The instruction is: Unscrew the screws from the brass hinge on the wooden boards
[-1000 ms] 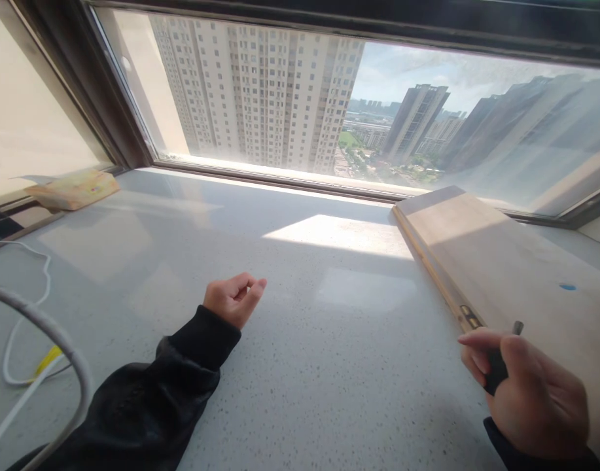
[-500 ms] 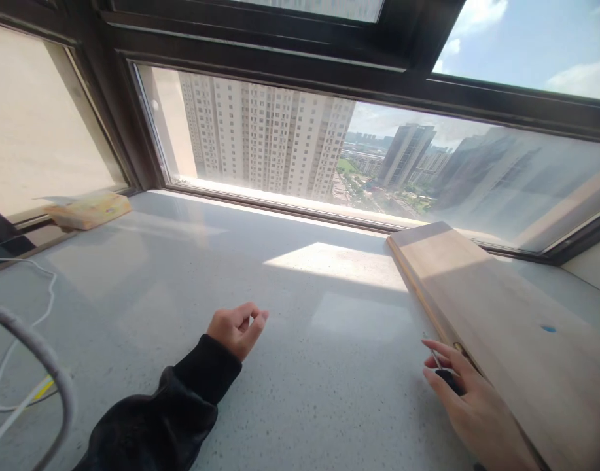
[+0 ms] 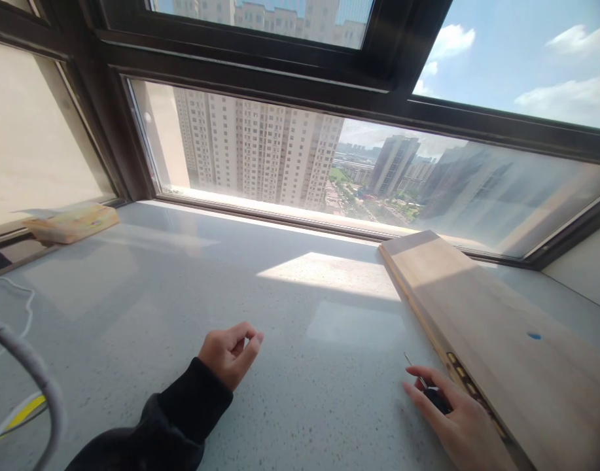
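My right hand (image 3: 449, 409) is closed around a small screwdriver (image 3: 437, 398) with a black handle; its thin metal shaft points up and to the left past my fingertips. This hand is beside the near-left edge of a pale wooden board (image 3: 481, 314), which lies on the white speckled sill. Along that edge shows a dark slotted strip (image 3: 464, 376) with brassy spots, partly hidden by my hand. Further left, my left hand (image 3: 229, 353) rests over the sill, fingers curled and thumb against the index finger. Whatever may be inside those fingers is hidden.
A yellowish soft packet (image 3: 74, 222) lies at the far-left corner. A thick grey cable (image 3: 32, 366) and thinner white cords are at the left edge. Dark window frames (image 3: 260, 65) border the speckled sill (image 3: 280, 405). A blue mark (image 3: 534, 336) is on the board.
The view has tilted up slightly. My right hand, with the screwdriver, has shifted left and toward me, and more of the slotted strip shows. My left hand stays curled.
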Tool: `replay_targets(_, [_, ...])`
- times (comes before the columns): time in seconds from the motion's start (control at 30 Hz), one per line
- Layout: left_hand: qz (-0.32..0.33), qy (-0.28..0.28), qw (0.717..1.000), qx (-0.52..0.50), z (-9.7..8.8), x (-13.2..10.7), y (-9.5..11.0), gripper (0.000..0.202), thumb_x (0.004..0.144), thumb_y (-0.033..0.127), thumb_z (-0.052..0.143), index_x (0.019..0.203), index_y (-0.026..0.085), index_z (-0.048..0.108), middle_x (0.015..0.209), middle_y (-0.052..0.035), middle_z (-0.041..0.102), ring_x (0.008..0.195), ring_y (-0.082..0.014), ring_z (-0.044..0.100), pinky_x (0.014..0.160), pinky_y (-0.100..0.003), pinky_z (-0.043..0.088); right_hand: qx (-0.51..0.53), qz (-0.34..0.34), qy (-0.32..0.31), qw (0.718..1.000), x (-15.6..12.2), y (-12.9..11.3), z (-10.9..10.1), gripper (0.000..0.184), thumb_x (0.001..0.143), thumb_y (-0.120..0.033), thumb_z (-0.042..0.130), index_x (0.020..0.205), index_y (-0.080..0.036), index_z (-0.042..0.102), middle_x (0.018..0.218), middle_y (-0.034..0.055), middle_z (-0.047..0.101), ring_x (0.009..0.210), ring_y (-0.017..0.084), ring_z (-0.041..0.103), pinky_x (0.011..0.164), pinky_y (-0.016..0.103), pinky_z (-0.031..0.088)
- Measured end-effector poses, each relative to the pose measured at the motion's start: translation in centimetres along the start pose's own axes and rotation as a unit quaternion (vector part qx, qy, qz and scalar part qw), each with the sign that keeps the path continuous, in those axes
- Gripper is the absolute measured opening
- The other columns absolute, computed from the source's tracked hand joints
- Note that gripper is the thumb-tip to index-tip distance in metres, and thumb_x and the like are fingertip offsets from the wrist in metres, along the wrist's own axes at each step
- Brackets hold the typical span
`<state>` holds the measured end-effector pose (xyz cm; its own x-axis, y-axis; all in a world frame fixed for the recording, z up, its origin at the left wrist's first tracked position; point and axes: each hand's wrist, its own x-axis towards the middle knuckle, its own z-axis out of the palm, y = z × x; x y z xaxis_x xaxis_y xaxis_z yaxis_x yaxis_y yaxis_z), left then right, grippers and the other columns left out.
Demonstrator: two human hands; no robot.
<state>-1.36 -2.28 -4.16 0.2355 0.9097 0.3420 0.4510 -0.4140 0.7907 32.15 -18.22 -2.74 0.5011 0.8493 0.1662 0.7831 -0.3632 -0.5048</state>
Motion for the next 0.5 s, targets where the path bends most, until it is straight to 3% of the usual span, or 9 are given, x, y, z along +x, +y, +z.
replay_targets(0.1, [0.012, -0.013, 1.000, -0.004, 0.3, -0.1, 0.1, 0.041, 0.084, 0.044, 0.043, 0.057, 0.015, 0.051, 0.047, 0.0087, 0.016, 0.043, -0.0064, 0.019, 0.047, -0.021, 0.018, 0.018, 0.004, -0.006, 1.000, -0.3, -0.1, 0.7, 0.044, 0.071, -0.053, 0.058, 0.101, -0.023, 0.065, 0.087, 0.0039, 0.072, 0.075, 0.021, 0.068, 0.069, 0.031, 0.055])
replay_targets(0.2, [0.022, -0.027, 0.999, 0.012, 0.6, 0.2, 0.1, 0.040, 0.085, 0.042, 0.043, 0.058, 0.014, 0.053, 0.046, 0.0091, 0.015, 0.042, -0.0063, 0.020, 0.048, -0.021, 0.019, 0.060, -0.022, -0.021, 0.998, -0.6, -1.8, 1.4, 0.032, 0.071, -0.038, 0.055, 0.098, -0.021, 0.063, 0.090, 0.0050, 0.072, 0.079, 0.021, 0.068, 0.070, 0.030, 0.054])
replay_targets(0.3, [0.058, -0.046, 0.995, 0.064, 0.7, 0.4, 0.4, 0.036, 0.086, 0.040, 0.045, 0.066, 0.014, 0.059, 0.046, 0.0085, 0.020, 0.042, -0.0071, 0.024, 0.049, -0.022, 0.021, 0.088, -0.099, -0.117, 0.984, -1.1, -5.2, 1.9, 0.024, 0.076, -0.030, 0.051, 0.093, -0.021, 0.065, 0.089, 0.0054, 0.072, 0.078, 0.020, 0.068, 0.067, 0.029, 0.053])
replay_targets(0.4, [0.192, -0.075, 0.976, 0.076, 1.2, 0.0, 1.3, 0.034, 0.085, 0.047, 0.050, 0.082, 0.017, 0.065, 0.051, 0.0039, 0.042, 0.045, -0.0092, 0.037, 0.049, -0.023, 0.024, 0.104, -0.208, -0.171, 0.957, -2.0, -8.7, 2.8, 0.022, 0.076, -0.018, 0.048, 0.086, -0.021, 0.067, 0.082, 0.0047, 0.071, 0.079, 0.019, 0.065, 0.073, 0.030, 0.051])
replay_targets(0.5, [0.355, -0.074, 0.932, 0.003, 2.5, -1.5, 2.0, 0.055, 0.079, 0.070, 0.046, 0.088, 0.019, 0.064, 0.065, -0.0034, 0.059, 0.056, -0.0143, 0.048, 0.051, -0.027, 0.025, 0.134, -0.339, -0.193, 0.911, -2.9, -10.1, 4.2, 0.017, 0.076, -0.015, 0.052, 0.085, -0.021, 0.065, 0.076, 0.0038, 0.069, 0.071, 0.016, 0.061, 0.064, 0.026, 0.047])
